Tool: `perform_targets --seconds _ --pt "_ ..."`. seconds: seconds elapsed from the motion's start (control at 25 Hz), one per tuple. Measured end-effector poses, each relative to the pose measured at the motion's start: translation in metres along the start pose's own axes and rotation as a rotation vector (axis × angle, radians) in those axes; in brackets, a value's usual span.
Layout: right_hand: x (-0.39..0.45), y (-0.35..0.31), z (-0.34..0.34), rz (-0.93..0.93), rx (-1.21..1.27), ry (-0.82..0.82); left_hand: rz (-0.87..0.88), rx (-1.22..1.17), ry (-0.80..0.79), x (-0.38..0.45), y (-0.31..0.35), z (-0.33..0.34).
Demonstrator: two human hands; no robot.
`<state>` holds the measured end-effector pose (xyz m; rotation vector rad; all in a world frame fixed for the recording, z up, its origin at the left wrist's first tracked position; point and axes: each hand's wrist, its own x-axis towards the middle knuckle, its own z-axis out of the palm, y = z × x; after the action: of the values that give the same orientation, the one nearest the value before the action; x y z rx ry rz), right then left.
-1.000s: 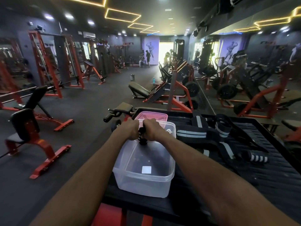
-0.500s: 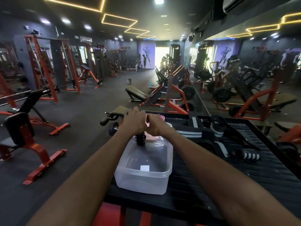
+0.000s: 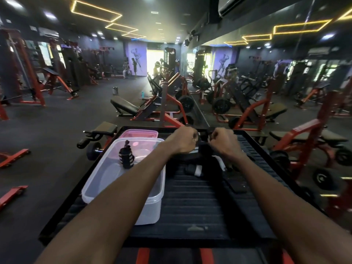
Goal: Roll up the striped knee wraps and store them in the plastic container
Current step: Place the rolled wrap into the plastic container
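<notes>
Hands: left hand point(image 3: 182, 141), right hand point(image 3: 223, 142) gripping black fabric wraps point(image 3: 202, 149).

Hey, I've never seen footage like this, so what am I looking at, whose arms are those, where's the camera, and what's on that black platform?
There is no machine here. A person wears a wide-angle camera on the head, looking forward and down, so the two bare arms are theirs. They stand in a gym at a black ribbed platform. On it sits a clear plastic container with one rolled striped knee wrap inside, and a pink lid lies behind it. The left hand and right hand are closed on a loose striped wrap lying beside the container.
</notes>
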<state>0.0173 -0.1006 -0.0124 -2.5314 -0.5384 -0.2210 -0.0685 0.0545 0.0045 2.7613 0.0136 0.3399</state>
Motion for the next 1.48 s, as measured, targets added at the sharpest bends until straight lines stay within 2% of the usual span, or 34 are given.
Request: perform_targets --seconds 0.12,0.28,0.36,0.6,0.72,0.88,1.04,1.2,1.36,1.48 --pt "0.003 0.045 -0.004 0.064 -0.133 -0.182 0.014 -0.001 -0.103 0.009 0.008 0.02" --pt "0.018 0.105 0.009 0.1 -0.42 -0.462 0.024 -0.008 -0.166 0.014 0.008 0.034" --pt "-0.002 0.099 0.002 0.073 -0.504 -0.473 0.02 -0.014 -0.17 0.014 0.008 0.034" --pt "-0.007 0.11 -0.005 0.045 -0.678 -0.344 0.027 -0.01 -0.166 0.009 0.004 0.026" --pt "-0.002 0.1 -0.016 0.053 -0.487 -0.332 0.046 -0.024 -0.138 0.006 0.006 0.019" --pt "0.002 0.064 -0.021 0.043 -0.014 -0.199 0.043 -0.095 -0.09 0.004 0.007 0.011" --pt "0.006 0.008 -0.015 -0.073 0.327 -0.133 -0.009 -0.235 -0.021 0.0 0.006 -0.001" --pt "0.008 -0.044 -0.009 -0.206 0.49 -0.203 -0.062 -0.367 -0.002 -0.009 -0.009 -0.021" --pt "0.008 -0.077 0.004 -0.18 0.56 -0.256 -0.119 -0.242 0.144 -0.03 -0.034 -0.042" --pt "0.004 -0.102 0.015 -0.212 0.579 -0.367 -0.169 -0.199 0.136 -0.043 -0.058 -0.054"
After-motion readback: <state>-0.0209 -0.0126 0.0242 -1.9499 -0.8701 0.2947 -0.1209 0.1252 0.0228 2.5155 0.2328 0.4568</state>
